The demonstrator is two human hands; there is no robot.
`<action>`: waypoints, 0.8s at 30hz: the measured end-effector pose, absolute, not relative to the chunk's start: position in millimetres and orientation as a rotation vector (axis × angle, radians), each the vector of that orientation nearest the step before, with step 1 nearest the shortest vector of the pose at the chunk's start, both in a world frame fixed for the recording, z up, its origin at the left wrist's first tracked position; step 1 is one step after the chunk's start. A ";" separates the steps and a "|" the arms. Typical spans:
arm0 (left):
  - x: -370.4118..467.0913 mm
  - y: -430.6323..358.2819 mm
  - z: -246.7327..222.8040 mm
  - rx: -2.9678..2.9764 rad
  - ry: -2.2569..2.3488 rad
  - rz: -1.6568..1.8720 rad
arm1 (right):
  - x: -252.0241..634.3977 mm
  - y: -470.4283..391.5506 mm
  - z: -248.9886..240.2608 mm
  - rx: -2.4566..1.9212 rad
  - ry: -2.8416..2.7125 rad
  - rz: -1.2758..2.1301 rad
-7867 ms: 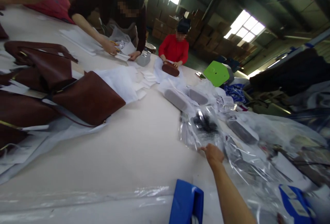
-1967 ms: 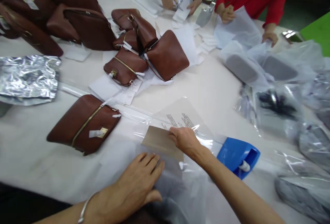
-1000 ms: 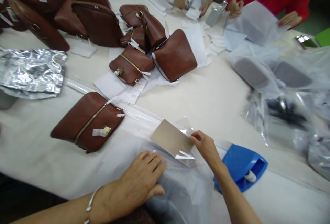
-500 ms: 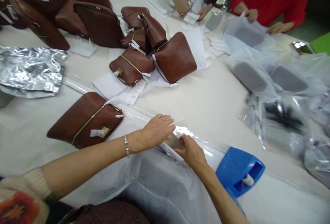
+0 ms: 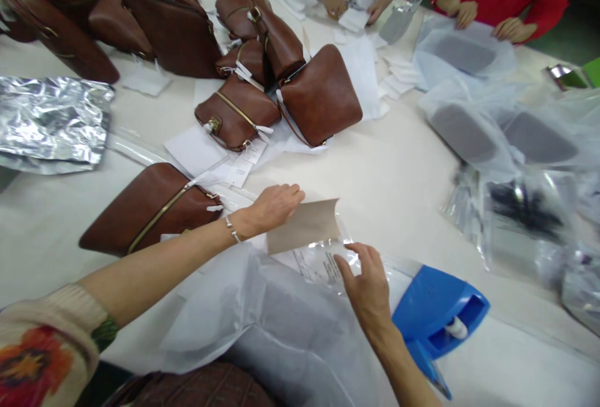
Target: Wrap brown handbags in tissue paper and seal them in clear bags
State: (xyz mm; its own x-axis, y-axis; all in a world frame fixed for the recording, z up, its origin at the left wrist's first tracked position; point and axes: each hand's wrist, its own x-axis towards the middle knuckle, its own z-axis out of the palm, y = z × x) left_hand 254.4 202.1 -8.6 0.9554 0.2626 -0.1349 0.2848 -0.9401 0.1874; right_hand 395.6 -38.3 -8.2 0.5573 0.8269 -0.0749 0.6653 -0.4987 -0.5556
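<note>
My left hand [image 5: 277, 207] is closed on the upper left edge of a stiff grey-brown cardboard sheet [image 5: 307, 224]. The sheet stands tilted, slightly curved, over a clear plastic bag [image 5: 323, 264] with printed text. My right hand [image 5: 365, 279] is at the bag's right side, thumb and fingers apart, fingertips at the plastic. Whether they touch it I cannot tell. Below both hands lies a translucent frosted bag [image 5: 300, 332] with something grey inside. A brown leather handbag [image 5: 140, 210] with a gold zip lies beside my left forearm.
Right of my right hand sits a blue tape dispenser [image 5: 435, 310]. Several brown bags [image 5: 323, 94] and silver foil packaging [image 5: 51, 122] lie to the left and back. Frosted bags [image 5: 464, 132] and clear plastic [image 5: 520, 213] are on the right. Co-workers' hands [image 5: 462, 10] work across the table.
The cardboard sheet has come up into view in my left hand, which has moved slightly up and left. My right hand has shifted a little right, its fingers spread wider.
</note>
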 end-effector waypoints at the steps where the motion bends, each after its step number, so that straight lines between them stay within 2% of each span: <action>1: 253.3 203.4 -4.9 2.932 0.433 -0.082 | 405.4 -38.6 -11.6 -2.385 -1.193 0.373; 3: 249.3 198.7 1.6 2.964 0.298 0.019 | 419.6 -39.5 -20.2 -2.521 -1.137 0.389; 7: 235.4 169.3 6.7 2.857 -0.131 -0.033 | 421.6 -44.6 -35.1 -2.599 -1.073 0.808; 11: 222.1 151.4 11.2 2.622 -0.087 -0.200 | 432.7 -42.9 -27.2 -2.555 -1.070 1.044; 14: 216.9 152.0 17.7 2.422 -0.022 -0.213 | 465.4 -28.1 -7.5 -2.612 -1.111 0.876; 18: 213.9 152.1 27.9 2.381 -0.101 -0.324 | 518.7 7.8 13.9 -2.737 -1.335 0.420; 24: 206.2 142.2 51.0 2.334 -0.203 -0.345 | 591.7 57.5 16.0 -2.824 -1.293 -0.133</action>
State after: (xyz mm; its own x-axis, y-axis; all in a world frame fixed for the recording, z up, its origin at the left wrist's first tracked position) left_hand 206.2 142.2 51.0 0.9508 -0.2471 -0.1867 -0.0433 -0.7030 0.7098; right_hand 591.7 57.5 16.0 0.6506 0.7539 0.0914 0.7567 -0.6537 0.0054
